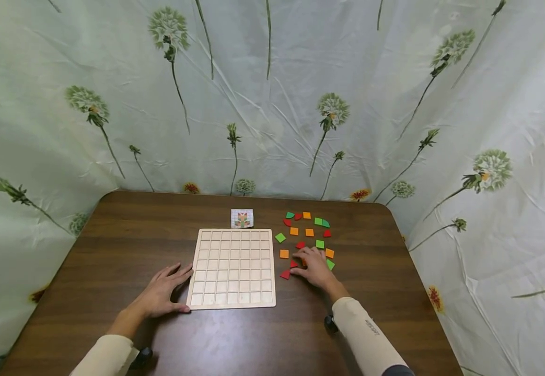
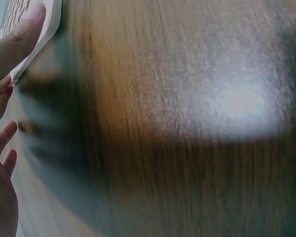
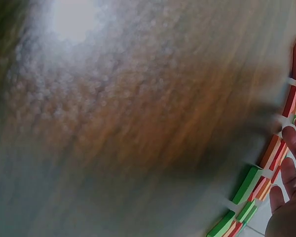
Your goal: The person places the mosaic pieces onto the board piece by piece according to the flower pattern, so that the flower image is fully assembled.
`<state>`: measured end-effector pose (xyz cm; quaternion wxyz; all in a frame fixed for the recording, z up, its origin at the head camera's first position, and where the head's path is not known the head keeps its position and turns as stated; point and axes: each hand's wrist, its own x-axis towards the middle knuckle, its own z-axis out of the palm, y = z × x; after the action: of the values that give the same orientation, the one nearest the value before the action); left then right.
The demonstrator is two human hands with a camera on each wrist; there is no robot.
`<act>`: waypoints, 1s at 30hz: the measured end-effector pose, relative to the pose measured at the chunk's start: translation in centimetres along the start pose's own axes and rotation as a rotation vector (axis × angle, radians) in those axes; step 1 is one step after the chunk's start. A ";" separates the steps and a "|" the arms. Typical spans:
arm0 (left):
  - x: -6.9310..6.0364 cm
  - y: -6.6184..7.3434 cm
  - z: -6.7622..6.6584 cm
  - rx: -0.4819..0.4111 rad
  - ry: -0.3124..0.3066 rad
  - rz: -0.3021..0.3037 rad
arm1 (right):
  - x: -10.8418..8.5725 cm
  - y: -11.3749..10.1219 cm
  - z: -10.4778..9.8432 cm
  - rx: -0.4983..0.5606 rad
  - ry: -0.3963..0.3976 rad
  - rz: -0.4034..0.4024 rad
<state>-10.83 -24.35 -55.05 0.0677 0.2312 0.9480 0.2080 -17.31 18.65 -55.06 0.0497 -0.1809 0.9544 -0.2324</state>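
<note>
A pale wooden grid board lies flat on the table, its cells bare. At its left edge, my left hand touches the frame with spread fingers, the thumb by the near corner. In the left wrist view, the thumb overlaps the board's corner. My right hand is over the small coloured tiles right of the board, fingers slightly bent and apart. Near its fingertips are red tiles and an orange tile partly covered by the hand. The right wrist view shows loose fingers beside a green tile.
Behind the board lies a small printed pattern card. Several orange squares, green tiles and red tiles are scattered to the right. A floral curtain hangs behind the brown wooden table.
</note>
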 end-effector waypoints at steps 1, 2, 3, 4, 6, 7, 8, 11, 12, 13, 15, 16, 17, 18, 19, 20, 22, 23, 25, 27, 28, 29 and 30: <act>0.0 0.0 0.0 0.015 -0.002 -0.001 | 0.0 0.0 0.0 -0.005 -0.003 0.001; -0.1 0.0 0.0 0.023 -0.006 -0.005 | 0.0 -0.1 0.1 -0.005 -0.008 0.004; -0.1 -0.1 0.0 0.030 -0.009 -0.011 | 0.0 -0.1 0.1 -0.008 -0.011 0.007; -0.2 0.0 0.0 0.035 -0.011 -0.017 | 0.0 -0.1 0.1 -0.012 -0.014 0.009; -0.1 0.0 0.0 0.042 -0.012 -0.023 | 0.0 -0.1 0.1 -0.015 -0.016 0.023; -0.1 0.0 0.0 0.045 -0.006 -0.020 | 0.0 -0.1 0.1 -0.019 -0.012 0.026; 0.0 0.0 0.0 0.044 0.001 -0.020 | 0.0 -0.1 0.1 -0.021 -0.008 0.027; 0.2 0.0 0.1 0.056 0.035 0.002 | 0.0 -0.1 0.1 -0.023 0.006 0.016; 0.2 -0.1 0.2 0.059 0.044 0.009 | 0.1 -0.1 0.1 -0.024 0.009 0.010; 0.2 -0.1 0.2 0.061 0.050 0.014 | 0.1 -0.1 0.1 -0.025 0.011 0.005; 0.3 -0.2 0.2 0.076 0.053 0.031 | 0.1 -0.1 0.1 -0.024 0.011 0.002; 0.4 -0.2 0.3 0.080 0.049 0.034 | 0.1 -0.1 0.1 -0.021 0.010 0.002; 0.4 -0.3 0.3 0.081 0.043 0.037 | 0.1 -0.1 0.1 -0.023 0.007 0.006; 0.4 -0.3 0.2 0.084 0.040 0.045 | 0.1 -0.1 0.1 -0.028 0.006 0.010; 0.4 -0.3 0.2 0.086 0.038 0.050 | 0.2 -0.1 0.1 -0.031 0.007 0.012; 0.4 -0.3 0.2 0.096 0.037 0.056 | 0.2 -0.2 0.1 -0.031 0.009 0.014; 0.5 -0.3 0.1 0.104 0.042 0.066 | 0.2 -0.2 0.1 -0.026 0.014 0.014; 0.5 -0.3 0.1 0.101 0.043 0.067 | 0.2 -0.2 0.1 -0.025 0.017 0.013; 0.5 -0.3 0.1 0.101 0.046 0.069 | 0.2 -0.3 0.1 -0.019 0.021 0.013; 0.6 -0.3 0.0 0.098 0.046 0.071 | 0.3 -0.3 0.1 -0.015 0.021 0.018; 0.6 -0.4 0.0 0.098 0.048 0.076 | 0.3 -0.3 0.1 -0.015 0.020 0.024; 0.6 -0.4 0.0 0.098 0.047 0.079 | 0.3 -0.3 0.1 -0.016 0.019 0.030; 0.7 -0.4 0.0 0.099 0.044 0.079 | 0.3 -0.3 0.1 -0.017 0.019 0.037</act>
<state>-11.58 -24.37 -55.24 0.0270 0.2670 0.9484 0.1687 -17.50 18.26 -55.07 0.0436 -0.1616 0.9598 -0.2252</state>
